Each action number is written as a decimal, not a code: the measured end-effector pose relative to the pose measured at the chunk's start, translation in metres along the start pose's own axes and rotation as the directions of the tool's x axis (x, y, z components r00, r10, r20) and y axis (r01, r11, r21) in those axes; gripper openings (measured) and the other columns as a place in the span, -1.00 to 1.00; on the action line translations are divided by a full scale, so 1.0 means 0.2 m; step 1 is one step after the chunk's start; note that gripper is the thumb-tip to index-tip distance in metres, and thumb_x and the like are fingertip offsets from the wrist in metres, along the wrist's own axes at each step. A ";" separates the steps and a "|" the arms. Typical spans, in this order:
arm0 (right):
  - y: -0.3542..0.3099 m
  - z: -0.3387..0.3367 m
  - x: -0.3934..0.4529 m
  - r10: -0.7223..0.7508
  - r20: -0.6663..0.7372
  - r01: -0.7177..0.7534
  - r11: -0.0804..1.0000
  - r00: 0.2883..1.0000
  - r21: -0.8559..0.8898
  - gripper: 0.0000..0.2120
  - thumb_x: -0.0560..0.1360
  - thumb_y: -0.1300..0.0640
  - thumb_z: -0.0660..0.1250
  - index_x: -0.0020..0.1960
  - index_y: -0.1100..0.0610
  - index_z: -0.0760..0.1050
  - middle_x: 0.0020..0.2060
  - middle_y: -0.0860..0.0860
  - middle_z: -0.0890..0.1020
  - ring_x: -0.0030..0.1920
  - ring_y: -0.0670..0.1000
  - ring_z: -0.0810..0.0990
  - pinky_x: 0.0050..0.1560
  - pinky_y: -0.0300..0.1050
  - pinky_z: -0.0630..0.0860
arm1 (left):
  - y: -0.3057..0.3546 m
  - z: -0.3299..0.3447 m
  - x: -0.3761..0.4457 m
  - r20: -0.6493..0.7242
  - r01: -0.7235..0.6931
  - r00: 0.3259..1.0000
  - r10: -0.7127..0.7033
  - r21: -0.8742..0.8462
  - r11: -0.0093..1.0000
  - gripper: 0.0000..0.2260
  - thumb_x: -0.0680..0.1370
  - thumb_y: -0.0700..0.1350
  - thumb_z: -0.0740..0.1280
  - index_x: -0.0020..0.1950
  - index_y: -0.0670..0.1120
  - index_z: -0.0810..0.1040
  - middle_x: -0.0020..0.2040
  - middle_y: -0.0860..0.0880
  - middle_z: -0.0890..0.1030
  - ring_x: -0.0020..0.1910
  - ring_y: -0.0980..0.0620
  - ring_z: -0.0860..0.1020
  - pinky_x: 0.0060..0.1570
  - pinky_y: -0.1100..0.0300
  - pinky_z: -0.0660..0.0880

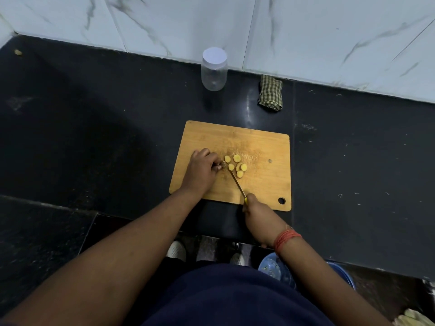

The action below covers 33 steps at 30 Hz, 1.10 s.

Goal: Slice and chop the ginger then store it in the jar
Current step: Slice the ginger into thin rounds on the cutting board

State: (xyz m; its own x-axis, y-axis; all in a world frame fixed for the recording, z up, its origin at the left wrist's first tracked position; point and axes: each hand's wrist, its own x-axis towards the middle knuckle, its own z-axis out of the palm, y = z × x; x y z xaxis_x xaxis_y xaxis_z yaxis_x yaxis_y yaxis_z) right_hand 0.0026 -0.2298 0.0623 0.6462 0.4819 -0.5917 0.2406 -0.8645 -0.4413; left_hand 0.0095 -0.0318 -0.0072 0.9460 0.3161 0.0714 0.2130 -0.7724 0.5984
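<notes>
On cutting board (263, 147): left hand (200, 170) pinches ginger stub (222, 164); right hand (253, 209) grips knife (237, 183) beside slices (236, 165)

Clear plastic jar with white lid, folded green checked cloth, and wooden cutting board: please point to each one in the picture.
Clear plastic jar with white lid (214, 71), head view, on its transparent side wall.
Folded green checked cloth (270, 93), head view, on its middle.
Wooden cutting board (266, 149), head view, on bare wood.

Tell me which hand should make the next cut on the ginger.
The right hand: it already grips the knife, blade beside the ginger end that the left hand pins on the cutting board.
</notes>
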 end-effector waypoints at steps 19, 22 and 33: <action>-0.16 -0.06 0.23 0.092 0.050 -0.091 0.996 0.995 -0.007 -0.54 0.54 0.42 0.10 0.39 0.17 0.16 -0.25 0.08 0.40 -0.39 0.14 0.51 -0.71 -0.19 0.36 | -0.03 -0.04 0.04 0.048 -0.052 0.997 0.052 -0.006 0.999 -0.92 0.47 -0.19 0.49 -0.12 -0.09 0.62 -0.15 0.10 0.48 -0.02 -0.02 0.45 -0.07 0.08 0.44; -0.15 -0.06 0.23 0.087 0.042 -0.087 0.996 0.995 0.000 -0.59 0.56 0.38 0.08 0.38 0.16 0.17 -0.23 0.11 0.42 -0.37 0.16 0.53 -0.68 -0.14 0.41 | -0.04 -0.03 0.05 0.064 -0.056 0.996 0.055 0.011 0.998 -0.93 0.48 -0.18 0.49 -0.11 -0.10 0.62 -0.14 0.10 0.48 -0.01 -0.02 0.45 -0.07 0.09 0.44; -0.16 -0.08 0.26 0.057 0.039 -0.057 0.998 0.998 -0.017 -0.61 0.59 0.32 0.07 0.40 0.15 0.16 -0.21 0.11 0.41 -0.35 0.15 0.53 -0.70 -0.15 0.40 | -0.05 -0.04 0.06 0.072 -0.103 0.992 0.099 0.049 0.993 -0.94 0.48 -0.15 0.48 -0.10 -0.08 0.63 -0.13 0.04 0.55 -0.07 -0.03 0.45 -0.03 0.08 0.42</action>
State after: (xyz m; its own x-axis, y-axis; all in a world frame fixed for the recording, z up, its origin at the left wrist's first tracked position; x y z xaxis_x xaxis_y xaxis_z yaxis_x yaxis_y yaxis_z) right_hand 0.0397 -0.1797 0.0557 0.6304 0.4368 -0.6417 0.2159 -0.8927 -0.3955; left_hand 0.0165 -0.0159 -0.0054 0.9777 0.1971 0.0726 0.1260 -0.8269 0.5481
